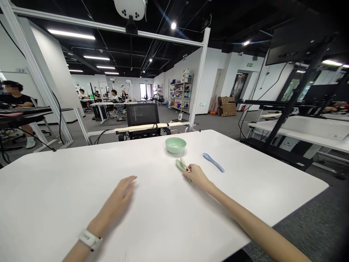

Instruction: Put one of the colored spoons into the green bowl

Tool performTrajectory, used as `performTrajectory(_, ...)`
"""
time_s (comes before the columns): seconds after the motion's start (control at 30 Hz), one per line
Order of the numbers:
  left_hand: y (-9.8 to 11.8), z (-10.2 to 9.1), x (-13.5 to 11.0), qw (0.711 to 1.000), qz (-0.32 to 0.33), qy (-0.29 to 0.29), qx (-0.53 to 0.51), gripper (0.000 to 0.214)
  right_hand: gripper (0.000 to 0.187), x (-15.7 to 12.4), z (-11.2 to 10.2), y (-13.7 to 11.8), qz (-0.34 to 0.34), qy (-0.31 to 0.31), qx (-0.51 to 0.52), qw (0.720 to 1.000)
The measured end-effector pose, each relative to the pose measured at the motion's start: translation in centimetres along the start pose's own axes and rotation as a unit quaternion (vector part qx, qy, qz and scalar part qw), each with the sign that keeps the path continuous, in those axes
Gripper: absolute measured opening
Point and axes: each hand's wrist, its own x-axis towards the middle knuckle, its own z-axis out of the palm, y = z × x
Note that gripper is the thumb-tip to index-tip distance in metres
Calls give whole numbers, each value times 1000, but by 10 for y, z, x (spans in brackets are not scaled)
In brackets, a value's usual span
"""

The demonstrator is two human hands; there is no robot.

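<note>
My right hand (198,176) has its fingers closed on a cream-white spoon (183,161), whose head points away from me. Directly under that spoon and my fingers lies a light green spoon (179,164), partly hidden. I cannot tell whether my fingers also touch the green one. A green bowl (176,146) stands upright just beyond the two spoons. To the right of my hand a blue spoon (213,162) rests on the table. My left hand (120,196) hovers over the table's left-middle part, fingers stretched out and holding nothing.
The white table (68,182) has rounded corners and fills the foreground. Behind it are a metal frame (201,69) and a black mesh office chair (143,115). Further off, several people sit at desks. Another white desk (261,128) with a dark stand is at the right.
</note>
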Motion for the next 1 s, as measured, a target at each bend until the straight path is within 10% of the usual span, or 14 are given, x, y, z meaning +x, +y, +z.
performTrajectory(0.17, 62, 70, 16, 992, 83, -78, -55, 72, 28, -12, 30, -44, -30, -49, 30, 998)
performTrajectory(0.37, 81, 122, 37, 991, 88, -84, -60, 102, 25, -20, 46, -65, -43, -72, 60, 995)
performTrajectory(0.7, 91, 112, 50, 989, 84, -120, -8, 92, 24, -4, -2, 1, -48, -28, -14, 998)
performTrajectory(1.0, 102, 103, 42, 989, 79, -123, 7, 91, 34, -1, -1, 22, -20, 24, -90, 995)
